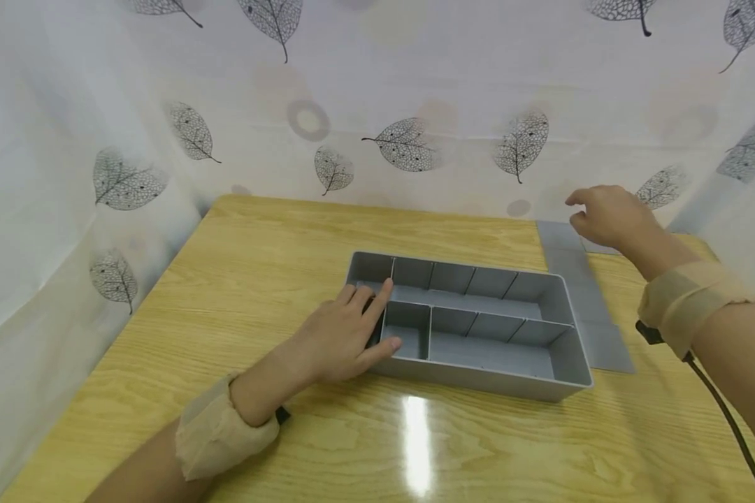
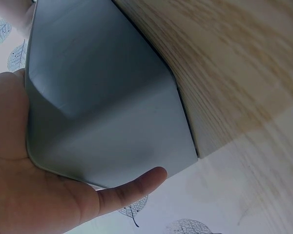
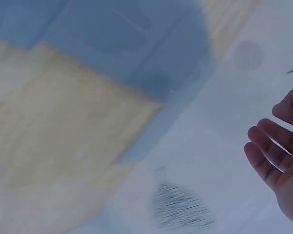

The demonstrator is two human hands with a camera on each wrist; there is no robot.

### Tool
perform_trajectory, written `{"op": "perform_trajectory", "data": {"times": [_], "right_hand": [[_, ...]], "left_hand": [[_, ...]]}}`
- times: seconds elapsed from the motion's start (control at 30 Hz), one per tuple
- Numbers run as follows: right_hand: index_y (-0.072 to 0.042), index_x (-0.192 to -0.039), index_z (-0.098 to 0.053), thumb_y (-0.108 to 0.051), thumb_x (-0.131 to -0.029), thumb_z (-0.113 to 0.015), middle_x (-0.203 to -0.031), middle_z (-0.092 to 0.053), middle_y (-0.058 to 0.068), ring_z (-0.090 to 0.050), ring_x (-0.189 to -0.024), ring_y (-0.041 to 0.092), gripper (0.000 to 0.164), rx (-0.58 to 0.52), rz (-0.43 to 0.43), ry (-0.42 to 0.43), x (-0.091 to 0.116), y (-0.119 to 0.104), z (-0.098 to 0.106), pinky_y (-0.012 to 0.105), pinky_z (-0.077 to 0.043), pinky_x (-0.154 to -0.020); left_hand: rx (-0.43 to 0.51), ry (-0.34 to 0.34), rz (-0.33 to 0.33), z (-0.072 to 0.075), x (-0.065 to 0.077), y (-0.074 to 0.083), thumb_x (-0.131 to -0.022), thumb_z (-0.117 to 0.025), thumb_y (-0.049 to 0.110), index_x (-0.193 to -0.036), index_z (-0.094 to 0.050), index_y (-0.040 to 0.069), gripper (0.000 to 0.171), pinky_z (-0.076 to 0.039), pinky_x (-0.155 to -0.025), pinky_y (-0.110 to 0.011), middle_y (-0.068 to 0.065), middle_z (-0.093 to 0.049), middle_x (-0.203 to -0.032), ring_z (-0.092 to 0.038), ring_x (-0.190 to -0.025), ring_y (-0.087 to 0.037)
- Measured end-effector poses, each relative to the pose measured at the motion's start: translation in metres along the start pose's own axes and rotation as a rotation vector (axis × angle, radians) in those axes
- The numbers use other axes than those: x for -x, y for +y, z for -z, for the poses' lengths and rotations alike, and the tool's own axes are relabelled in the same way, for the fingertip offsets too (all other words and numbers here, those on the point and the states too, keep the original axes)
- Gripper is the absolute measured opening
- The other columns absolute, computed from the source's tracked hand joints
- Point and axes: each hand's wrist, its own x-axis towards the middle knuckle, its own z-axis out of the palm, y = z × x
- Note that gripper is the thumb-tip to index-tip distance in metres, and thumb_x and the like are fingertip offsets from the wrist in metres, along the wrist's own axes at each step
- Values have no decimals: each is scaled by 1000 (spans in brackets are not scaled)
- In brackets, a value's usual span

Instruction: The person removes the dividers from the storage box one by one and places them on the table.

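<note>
A grey divided organizer tray (image 1: 478, 381) sits on the wooden table, its compartments split by thin upright dividers. My left hand (image 1: 342, 339) rests on the tray's left end, thumb and index finger reaching over the rim. In the left wrist view, one straight finger (image 2: 136, 190) lies along the outside of the tray wall (image 2: 122, 131). My right hand (image 1: 613, 216) is raised in the air over the far right of the table, its fingers loosely bent and holding nothing. Below it, flat grey pieces (image 1: 585, 300) lie in a strip right of the tray.
A white curtain (image 1: 453, 84) with leaf prints hangs behind the table and at both sides. The wooden tabletop (image 1: 245, 279) reaches to the left of the tray. A black cable (image 1: 723, 398) runs down from the right wrist.
</note>
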Motion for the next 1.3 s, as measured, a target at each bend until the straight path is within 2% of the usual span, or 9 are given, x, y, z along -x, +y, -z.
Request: {"op": "perform_trajectory", "data": {"times": [0.07,0.13,0.3,0.4,0.53,0.63,0.87,1.13,1.3], "right_hand": [[3,-127,-62,-10,-95,-46,-115,-65,29,-63,-82,35,38,-16,69,86,3,-29,13,48,-49,-65],[2,-118,-68,-7,-94,-52,-110,-69,24,-66,-88,36,30,-31,209,201,7,-57,21,49,-52,-70],[-3,-101,-74,5,-84,-66,-93,-73,10,-67,-72,20,20,-18,655,403,26,-129,25,38,-54,-63],[-6,-101,-74,6,-78,-71,-93,-73,6,-68,-74,18,26,68,856,391,47,-171,21,33,-56,-63],[-10,-102,-72,6,-76,-75,-95,-70,1,-68,-81,17,30,182,1019,321,74,-209,14,30,-57,-68],[-11,-102,-73,7,-79,-74,-98,-70,-2,-68,-79,14,29,194,1043,211,84,-223,5,28,-56,-68],[-13,-104,-77,2,-86,-72,-98,-72,-3,-69,-76,12,24,187,923,-91,83,-231,-19,23,-57,-69],[-14,-105,-77,1,-86,-72,-103,-72,-2,-69,-91,13,24,296,952,-147,84,-236,-20,23,-56,-80],[-14,-104,-77,3,-88,-69,-101,-71,-4,-69,-89,12,25,290,935,-156,83,-238,-11,23,-56,-78]], "left_hand": [[2,-4,0,1,0,0,-102,-35,61,-160,-16,2,85,-50,-99,-46,-23,-46,-145,-43,-134,-42],[4,-4,-2,1,0,1,-102,-36,61,-159,-16,2,85,-50,-98,-46,-23,-46,-145,-43,-134,-42],[3,-7,1,1,-1,1,-102,-36,61,-160,-16,2,85,-50,-99,-47,-23,-45,-146,-43,-134,-41],[3,-5,2,1,0,1,-102,-35,61,-160,-16,2,85,-49,-100,-47,-23,-45,-147,-43,-135,-41],[-11,6,-9,1,0,1,-102,-35,61,-159,-16,2,84,-50,-99,-45,-22,-46,-146,-44,-133,-39],[-19,7,-15,2,-1,1,-103,-35,61,-159,-17,2,84,-51,-97,-44,-22,-46,-145,-45,-132,-38],[-5,-5,-13,1,0,0,-103,-34,60,-159,-16,2,84,-51,-97,-46,-23,-45,-147,-44,-133,-40],[-4,-4,-7,1,0,-1,-102,-35,61,-160,-15,2,84,-51,-97,-46,-22,-45,-147,-44,-133,-40],[-7,-1,-7,0,0,-1,-102,-35,61,-159,-16,2,84,-52,-96,-45,-23,-46,-146,-45,-132,-40]]}}
